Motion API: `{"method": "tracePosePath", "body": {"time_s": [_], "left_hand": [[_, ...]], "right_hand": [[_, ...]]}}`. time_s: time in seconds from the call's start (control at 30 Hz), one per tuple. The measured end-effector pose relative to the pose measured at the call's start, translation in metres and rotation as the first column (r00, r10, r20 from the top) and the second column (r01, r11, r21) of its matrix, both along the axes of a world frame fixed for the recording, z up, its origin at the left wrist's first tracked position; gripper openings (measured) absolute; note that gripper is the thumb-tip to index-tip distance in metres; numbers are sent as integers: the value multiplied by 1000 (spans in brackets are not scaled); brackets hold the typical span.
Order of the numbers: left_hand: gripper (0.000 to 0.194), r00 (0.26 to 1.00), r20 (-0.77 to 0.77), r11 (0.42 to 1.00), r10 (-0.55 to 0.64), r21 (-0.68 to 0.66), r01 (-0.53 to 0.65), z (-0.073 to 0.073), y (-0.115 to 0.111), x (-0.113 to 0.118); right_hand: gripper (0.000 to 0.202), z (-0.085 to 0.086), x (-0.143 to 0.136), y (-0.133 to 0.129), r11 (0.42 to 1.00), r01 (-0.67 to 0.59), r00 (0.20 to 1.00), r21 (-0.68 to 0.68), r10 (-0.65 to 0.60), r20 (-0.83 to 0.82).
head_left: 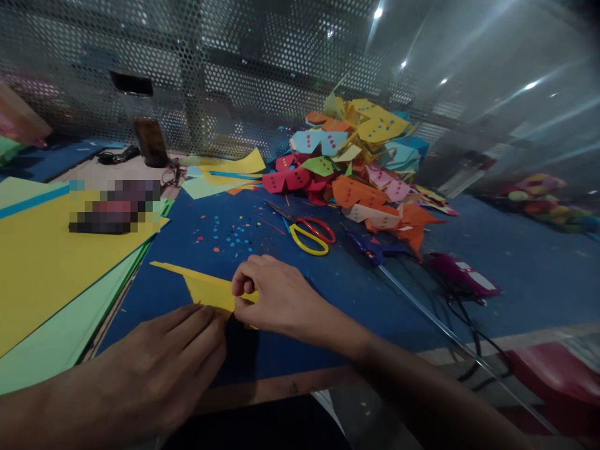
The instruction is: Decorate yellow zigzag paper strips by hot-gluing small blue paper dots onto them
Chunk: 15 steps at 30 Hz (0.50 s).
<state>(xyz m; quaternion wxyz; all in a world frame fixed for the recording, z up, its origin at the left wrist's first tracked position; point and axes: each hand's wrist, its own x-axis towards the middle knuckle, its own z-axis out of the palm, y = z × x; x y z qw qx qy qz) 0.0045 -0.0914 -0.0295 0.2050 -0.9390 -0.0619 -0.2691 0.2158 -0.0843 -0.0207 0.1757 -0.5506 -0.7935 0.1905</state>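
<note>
A folded piece of yellow paper [206, 289] lies on the blue tabletop in front of me, its narrow tip pointing left. At its lower edge, the closed fingers of my left hand [175, 350] grip the paper. My right hand [276, 294] pinches the right part of the same piece, its fingers curled and hiding that end. Beyond my hands rest scissors [309, 246] with one yellow and one red handle. Small paper bits [234, 234] are scattered to their left.
Coloured paper sheets [42, 269] cover the left side, with a blurred-out object on top. A bottle [149, 134] stands behind. Decorated paper shapes [360, 156] form a heap at the back. A blue glue gun [372, 247], its cord, and a purple item [464, 275] lie right.
</note>
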Motion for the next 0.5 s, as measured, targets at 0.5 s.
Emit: {"method": "tracePosePath", "body": {"time_s": [0.5], "left_hand": [[38,1000,-17,992,3,-129,-5,-2,2,-3]], "right_hand": [[8,-1,-1,0,1000,0,1000,0,0,11]]}}
